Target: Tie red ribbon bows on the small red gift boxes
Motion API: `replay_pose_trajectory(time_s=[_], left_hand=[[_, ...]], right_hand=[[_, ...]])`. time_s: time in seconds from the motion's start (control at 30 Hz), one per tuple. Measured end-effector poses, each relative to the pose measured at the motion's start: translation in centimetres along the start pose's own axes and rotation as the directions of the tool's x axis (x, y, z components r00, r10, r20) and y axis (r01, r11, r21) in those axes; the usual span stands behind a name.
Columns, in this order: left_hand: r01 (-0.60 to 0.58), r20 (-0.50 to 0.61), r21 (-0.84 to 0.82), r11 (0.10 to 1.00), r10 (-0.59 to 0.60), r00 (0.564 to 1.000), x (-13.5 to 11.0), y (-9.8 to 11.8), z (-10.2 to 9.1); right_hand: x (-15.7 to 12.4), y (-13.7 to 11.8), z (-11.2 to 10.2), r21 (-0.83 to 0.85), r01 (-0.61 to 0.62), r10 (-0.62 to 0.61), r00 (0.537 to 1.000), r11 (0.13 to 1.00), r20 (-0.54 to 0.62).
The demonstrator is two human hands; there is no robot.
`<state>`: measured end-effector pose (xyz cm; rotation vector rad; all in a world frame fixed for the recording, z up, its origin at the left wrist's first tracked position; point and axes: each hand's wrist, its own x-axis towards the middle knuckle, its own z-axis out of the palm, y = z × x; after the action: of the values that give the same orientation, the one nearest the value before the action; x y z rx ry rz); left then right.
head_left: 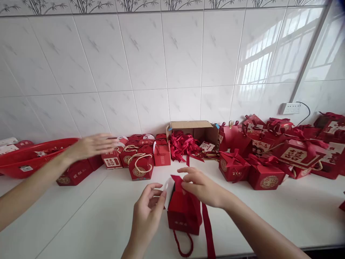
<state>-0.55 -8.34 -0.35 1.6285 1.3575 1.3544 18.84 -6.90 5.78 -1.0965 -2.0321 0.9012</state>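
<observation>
A small red gift box (182, 216) stands on the white table in front of me with its top flaps partly up. My left hand (148, 212) is closed at its left side, thumb and fingers pinching the white-lined flap (169, 190). Over the top, my right hand (202, 185) has its fingers curled at a raised red flap (177, 182). A dark red ribbon (207, 230) hangs down the box's right side. In front of the box lies a red cord handle (185, 253).
Another person's hand (91, 145) reaches in from the left above red boxes, near a red basin (29, 165). Boxes with rope handles (140, 167) line the wall. A cardboard box (191, 125) holds red ribbons (182, 145). Ribbon-tied boxes (266, 176) crowd the right.
</observation>
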Motion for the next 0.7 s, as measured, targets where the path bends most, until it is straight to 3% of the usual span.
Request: replay_pose_trajectory(time_s=[0.13, 0.33, 0.57, 0.7], left_hand=[[0.021, -0.010, -0.028, 0.999, -0.021, 1.000, -0.3, 0.1, 0.3], [0.016, -0.005, -0.036, 0.999, -0.016, 1.000, -0.5, 0.2, 0.4], [0.014, 0.009, -0.041, 0.999, -0.013, 1.000, -1.1, 0.6, 0.6], [0.117, 0.033, -0.143, 0.983, -0.113, 0.993, -0.9, 1.1, 0.6]], right_hand=[[0.8, 1.2, 1.8, -0.113, -0.086, 0.100, 0.987, 0.990, 0.123], [0.8, 0.9, 1.7, -0.115, -0.116, 0.136, 0.972, 0.987, 0.192], [1.2, 0.9, 1.9, -0.120, -0.163, 0.183, 0.968, 0.979, 0.174], [1.6, 0.3, 2.0, -0.176, -0.168, 0.198, 0.966, 0.970, 0.169]])
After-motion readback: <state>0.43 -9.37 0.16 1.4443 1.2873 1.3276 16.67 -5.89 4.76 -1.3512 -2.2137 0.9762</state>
